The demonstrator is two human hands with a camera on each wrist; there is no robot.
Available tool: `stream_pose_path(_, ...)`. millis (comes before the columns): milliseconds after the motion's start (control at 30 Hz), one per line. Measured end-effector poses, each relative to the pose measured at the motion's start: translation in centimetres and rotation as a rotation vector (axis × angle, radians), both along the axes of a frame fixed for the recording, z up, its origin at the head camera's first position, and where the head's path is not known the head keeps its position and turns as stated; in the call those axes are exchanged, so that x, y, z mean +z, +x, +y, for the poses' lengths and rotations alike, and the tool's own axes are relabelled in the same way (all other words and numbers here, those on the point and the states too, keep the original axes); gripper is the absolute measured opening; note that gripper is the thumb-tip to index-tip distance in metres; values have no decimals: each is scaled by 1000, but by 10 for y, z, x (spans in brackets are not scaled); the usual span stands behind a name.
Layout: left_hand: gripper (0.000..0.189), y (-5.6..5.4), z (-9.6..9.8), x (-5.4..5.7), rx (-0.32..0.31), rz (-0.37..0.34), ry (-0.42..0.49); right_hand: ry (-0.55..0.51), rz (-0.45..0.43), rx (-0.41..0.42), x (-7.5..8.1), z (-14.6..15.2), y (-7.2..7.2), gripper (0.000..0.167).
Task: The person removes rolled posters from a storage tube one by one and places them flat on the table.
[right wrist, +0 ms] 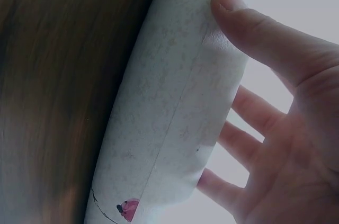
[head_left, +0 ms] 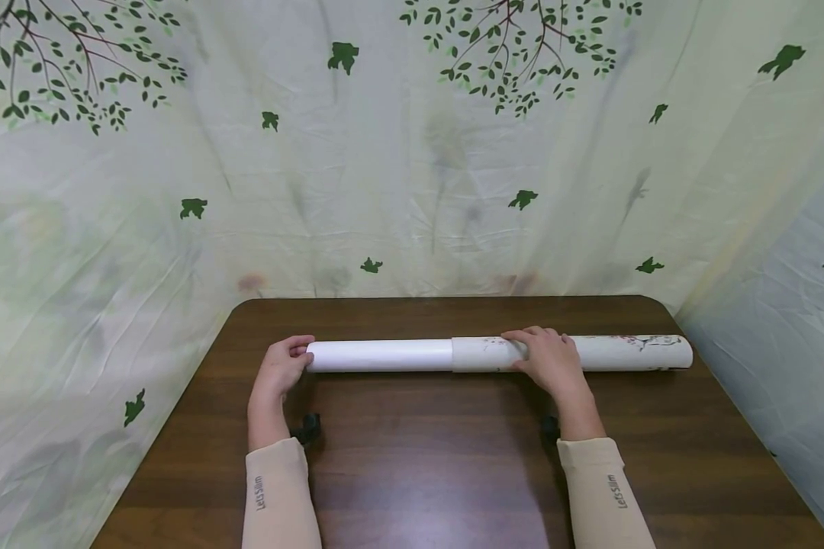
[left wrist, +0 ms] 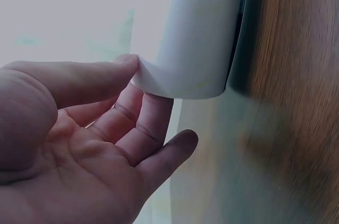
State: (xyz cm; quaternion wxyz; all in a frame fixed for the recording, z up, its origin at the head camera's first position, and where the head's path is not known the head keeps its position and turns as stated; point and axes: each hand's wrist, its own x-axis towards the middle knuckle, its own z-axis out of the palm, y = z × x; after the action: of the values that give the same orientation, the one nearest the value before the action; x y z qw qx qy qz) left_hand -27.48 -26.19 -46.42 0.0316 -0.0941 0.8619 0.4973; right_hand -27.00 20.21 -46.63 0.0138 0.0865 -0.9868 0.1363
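A long white tube (head_left: 384,356), smooth and plain, lies crosswise near the back of the table. Its right part runs into a wider off-white sleeve (head_left: 625,353) printed with dark branches and red blossoms. My left hand (head_left: 281,366) pinches the plain tube's left end between thumb and fingers; a fingertip goes in at the open rim in the left wrist view. Around the middle of the sleeve, my right hand (head_left: 551,358) grips from above. In the right wrist view the thumb rests along the sleeve (right wrist: 159,91), fingers on its far side, and a seam runs lengthwise.
The brown wooden table (head_left: 426,457) has rounded back corners. A pale curtain (head_left: 412,168) with printed leaves hangs right behind it and along both sides. Dark wrist mounts (head_left: 307,429) stick out from the inner side of each forearm.
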Motion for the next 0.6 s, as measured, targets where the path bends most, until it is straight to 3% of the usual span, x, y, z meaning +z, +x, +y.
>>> stream_pose_path(333,44,4,-7,1,70,-16,1,12,-14,1,4,8,-1,59)
stream_pose_path(600,47,6,-10,2,81,-43,21,-4,-35,-4,5,17,-1,60)
